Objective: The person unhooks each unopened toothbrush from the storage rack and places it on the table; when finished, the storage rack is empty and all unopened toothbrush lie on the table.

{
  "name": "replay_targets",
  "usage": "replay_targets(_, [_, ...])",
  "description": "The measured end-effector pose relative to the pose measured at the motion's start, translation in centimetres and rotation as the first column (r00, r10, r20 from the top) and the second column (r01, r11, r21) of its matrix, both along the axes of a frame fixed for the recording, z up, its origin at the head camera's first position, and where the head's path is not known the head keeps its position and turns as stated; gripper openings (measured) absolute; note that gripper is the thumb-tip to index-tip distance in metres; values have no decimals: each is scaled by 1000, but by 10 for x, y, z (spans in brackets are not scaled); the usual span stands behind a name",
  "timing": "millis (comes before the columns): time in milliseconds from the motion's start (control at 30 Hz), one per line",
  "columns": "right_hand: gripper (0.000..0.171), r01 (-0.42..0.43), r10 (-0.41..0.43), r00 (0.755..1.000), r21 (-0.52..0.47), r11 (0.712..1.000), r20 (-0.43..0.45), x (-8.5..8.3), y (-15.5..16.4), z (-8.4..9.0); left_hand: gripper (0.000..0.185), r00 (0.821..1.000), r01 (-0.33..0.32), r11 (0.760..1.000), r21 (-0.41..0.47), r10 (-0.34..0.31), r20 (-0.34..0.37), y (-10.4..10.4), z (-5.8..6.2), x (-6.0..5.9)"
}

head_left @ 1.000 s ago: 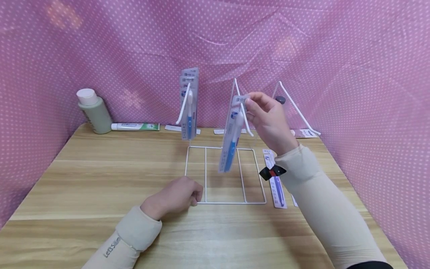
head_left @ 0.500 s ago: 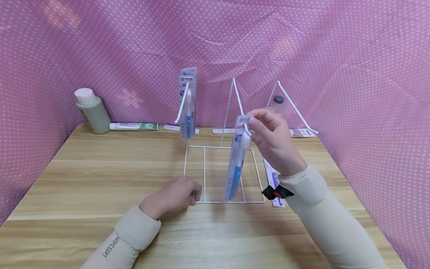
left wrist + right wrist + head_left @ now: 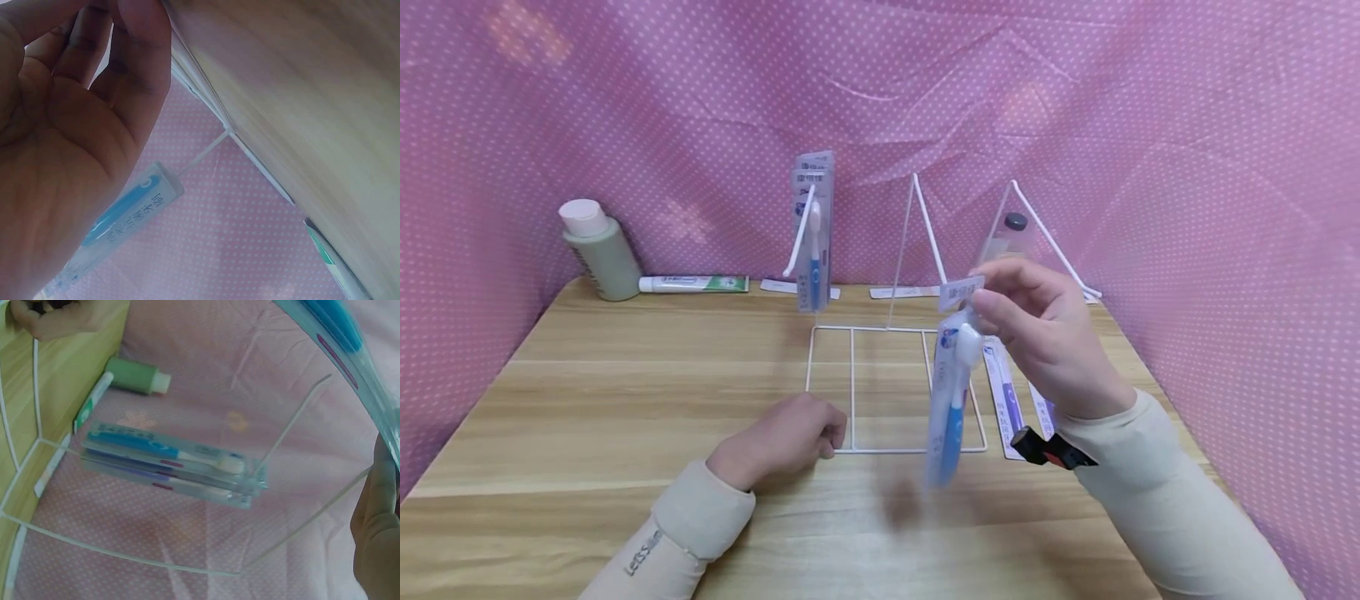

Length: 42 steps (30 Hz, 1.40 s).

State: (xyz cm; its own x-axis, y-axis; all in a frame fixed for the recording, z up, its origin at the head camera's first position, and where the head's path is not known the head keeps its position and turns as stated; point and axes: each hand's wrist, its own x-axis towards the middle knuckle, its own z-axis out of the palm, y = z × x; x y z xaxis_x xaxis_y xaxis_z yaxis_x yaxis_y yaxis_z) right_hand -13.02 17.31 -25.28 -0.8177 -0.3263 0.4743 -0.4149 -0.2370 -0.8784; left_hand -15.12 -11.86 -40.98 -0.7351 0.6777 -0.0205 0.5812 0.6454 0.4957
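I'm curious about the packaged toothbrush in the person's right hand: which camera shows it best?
The head view: the whole toothbrush pack hangs pinched by its top in the right hand. The right wrist view catches only its edge along the frame's corner. The left wrist view does not show it.

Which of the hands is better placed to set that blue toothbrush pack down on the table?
Probably the right hand: it already pinches the toothbrush pack by its top, hanging just above the table. The left hand rests at the wire rack base's front corner, holding no pack.
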Motion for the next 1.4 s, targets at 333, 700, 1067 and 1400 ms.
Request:
replay_targets(333, [24,127,-141,982,119,985,123,16,44,-14,28,999,-27,1000,-11,28,19,-2,0,-1])
replay_targets(700, [17,214,-309,883,283,935,353,-22,152,-24,30,997,-54,998,-14,55,46,-7,2,-1])
replay_targets(1067, [10,247,-388,776,326,913,497,-78,241,-52,30,999,-25,1000,8,24,21,-6,-1,-3])
replay_targets(1400, [16,177,-510,690,563,808,515,-121,279,-89,29,1000,-23,1000,-6,24,15,0,-4,-2])
